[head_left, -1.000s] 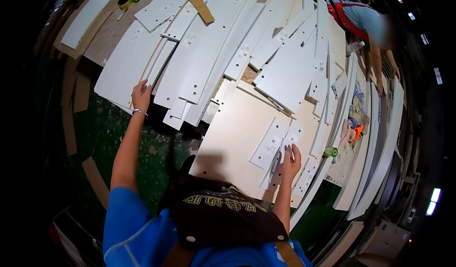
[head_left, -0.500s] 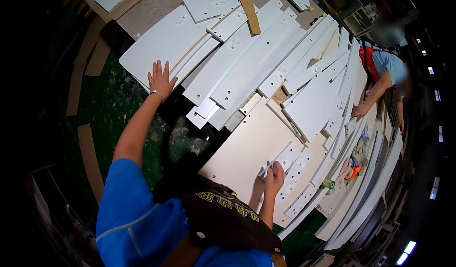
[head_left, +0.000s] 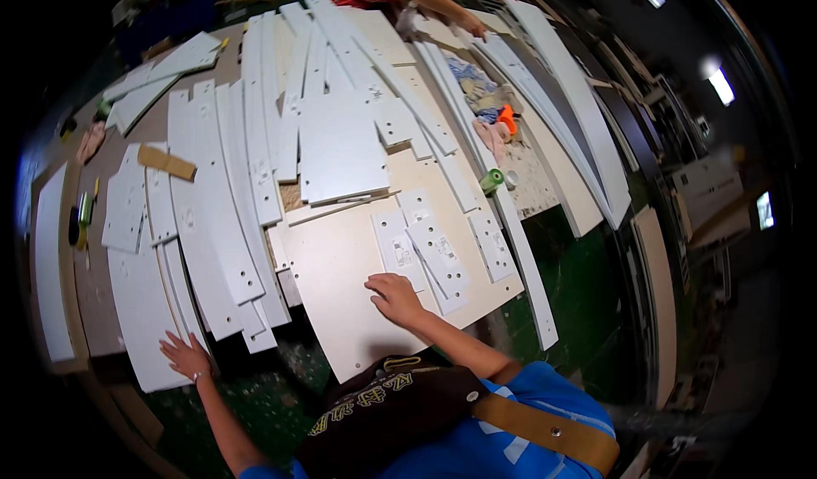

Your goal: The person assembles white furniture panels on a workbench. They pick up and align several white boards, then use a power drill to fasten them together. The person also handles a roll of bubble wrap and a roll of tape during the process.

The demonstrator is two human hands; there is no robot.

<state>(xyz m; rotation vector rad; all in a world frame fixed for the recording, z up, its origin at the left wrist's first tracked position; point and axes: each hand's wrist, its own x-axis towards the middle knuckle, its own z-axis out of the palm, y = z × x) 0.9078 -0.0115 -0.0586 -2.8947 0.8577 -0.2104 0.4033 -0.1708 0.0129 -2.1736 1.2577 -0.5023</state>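
Note:
My left hand lies flat with fingers spread on the lower end of a large white panel at the left. My right hand hovers over or rests on a cream board; which of the two I cannot tell. Its fingers are loosely bent and nothing shows in them. Just beyond it lie small white drilled boards: one beside the fingertips, and another tilted across other small pieces to the right. A further small drilled board lies near the cream board's right edge.
Long white boards overlap across the table. A brown cardboard strip lies on top. A green roll, rags and an orange tool are at the right. A co-worker's hand touches boards at the far side.
The view has swung to the right. My right hand, earlier at a small white board, is now beside the small boards with nothing in it. My left hand stays on the large panel.

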